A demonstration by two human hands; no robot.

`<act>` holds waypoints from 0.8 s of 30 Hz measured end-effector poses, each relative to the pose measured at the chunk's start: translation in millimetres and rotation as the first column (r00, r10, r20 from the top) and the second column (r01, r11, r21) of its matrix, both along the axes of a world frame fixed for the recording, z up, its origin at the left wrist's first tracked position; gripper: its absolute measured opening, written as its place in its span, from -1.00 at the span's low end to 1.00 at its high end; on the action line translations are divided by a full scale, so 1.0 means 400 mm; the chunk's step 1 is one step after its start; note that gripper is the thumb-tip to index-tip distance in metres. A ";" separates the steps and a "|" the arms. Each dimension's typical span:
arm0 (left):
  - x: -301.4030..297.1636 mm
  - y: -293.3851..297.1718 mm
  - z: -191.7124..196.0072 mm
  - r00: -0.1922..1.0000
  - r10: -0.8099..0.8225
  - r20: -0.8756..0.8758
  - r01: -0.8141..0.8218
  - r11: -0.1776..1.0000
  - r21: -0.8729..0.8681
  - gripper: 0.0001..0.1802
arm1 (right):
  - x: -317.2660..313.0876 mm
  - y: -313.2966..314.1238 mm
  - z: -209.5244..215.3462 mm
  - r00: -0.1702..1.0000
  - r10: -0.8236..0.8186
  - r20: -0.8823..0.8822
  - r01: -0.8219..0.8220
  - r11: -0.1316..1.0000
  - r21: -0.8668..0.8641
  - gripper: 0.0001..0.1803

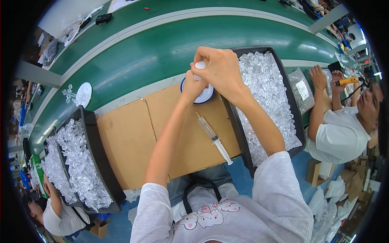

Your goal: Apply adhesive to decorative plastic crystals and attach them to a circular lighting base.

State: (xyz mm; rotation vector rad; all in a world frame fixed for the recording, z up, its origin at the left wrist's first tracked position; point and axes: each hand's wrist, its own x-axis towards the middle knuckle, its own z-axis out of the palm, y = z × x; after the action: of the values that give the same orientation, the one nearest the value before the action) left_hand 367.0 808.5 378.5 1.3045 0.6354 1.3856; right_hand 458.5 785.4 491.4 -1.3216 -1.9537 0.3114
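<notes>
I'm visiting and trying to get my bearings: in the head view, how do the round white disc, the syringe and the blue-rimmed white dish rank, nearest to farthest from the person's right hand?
From the right hand:
1. Blue-rimmed white dish: just below the hands.
2. Syringe: lower, on the cardboard.
3. Round white disc: far left, on the green surface.

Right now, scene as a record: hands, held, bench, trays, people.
left hand: closed around the small white item
right hand: fingers closed on the same item, from above
under hands: round blue-rimmed dish, partly hidden
work surface: brown cardboard
on cardboard: syringe, yellow tip pointing away from wearer
left side: black trays of clear pieces
right side: black tray, more clear pieces
people: co-worker at right, another at lower left
</notes>
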 end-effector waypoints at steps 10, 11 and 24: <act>-0.003 -0.010 0.001 0.999 -0.050 -0.007 0.050 0.996 -0.072 -0.87 | 0.001 -0.012 0.031 1.000 0.001 -0.007 -0.001 0.997 -0.081 -0.90; -0.001 -0.010 0.001 0.999 -0.051 -0.006 0.050 0.996 -0.070 -0.87 | 0.002 -0.013 0.033 1.000 0.000 -0.006 0.000 0.997 -0.080 -0.90; 0.004 -0.013 0.002 1.000 -0.017 0.011 0.018 0.999 -0.048 -0.90 | 0.001 -0.016 0.050 0.999 -0.024 0.042 0.027 0.996 -0.082 -0.88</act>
State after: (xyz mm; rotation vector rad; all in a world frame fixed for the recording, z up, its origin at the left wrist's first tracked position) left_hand 368.8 803.2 379.4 1.2613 0.6451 1.3538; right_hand 459.1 779.0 511.6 -1.4150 -1.9748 0.3584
